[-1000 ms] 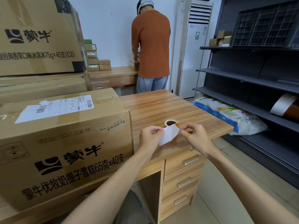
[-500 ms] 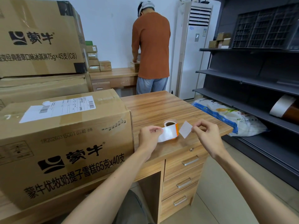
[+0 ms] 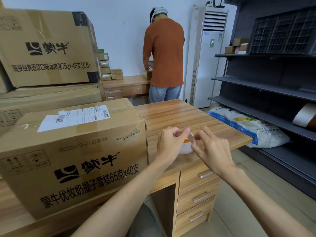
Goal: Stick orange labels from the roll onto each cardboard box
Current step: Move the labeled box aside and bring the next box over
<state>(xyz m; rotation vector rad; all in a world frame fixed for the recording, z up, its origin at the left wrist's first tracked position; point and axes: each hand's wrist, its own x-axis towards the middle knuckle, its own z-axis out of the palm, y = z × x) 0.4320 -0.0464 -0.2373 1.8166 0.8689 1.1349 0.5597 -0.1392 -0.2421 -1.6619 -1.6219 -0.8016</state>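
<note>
Hands are brought together above the front right part of the wooden desk [image 3: 188, 117]. With the label roll [image 3: 185, 148] taken as the dial centre, the left hand [image 3: 168, 146] is located at 9 o'clock and the right hand [image 3: 212, 151] at 3 o'clock. Both are just beside the roll and partly cover it. The roll is stood on the desk top. A white body and an orange edge at its top are visible, and the remainder is hidden behind the hands.

A small pale label [image 3: 190, 136] is seen at 12 o'clock from the roll, held edge-on between the two hands. It is pinched by the curled thumb and forefinger of the left hand. The thumb and forefinger of the right hand are closed on it from the opposite side, with the other right fingers loosely spread. Whether the label is joined to the roll cannot be determined.

The nearest cardboard box [image 3: 73, 151] is placed on the same desk at 9 o'clock, with a white shipping slip [image 3: 73, 117] on its top face. Two further stacked boxes [image 3: 46, 48] are located at 10 o'clock. A person in an orange shirt [image 3: 164, 53] is stood at 12 o'clock, facing away. Dark shelving [image 3: 273, 82] is located at 2 o'clock, and desk drawers [image 3: 196, 197] at 6 o'clock.
</note>
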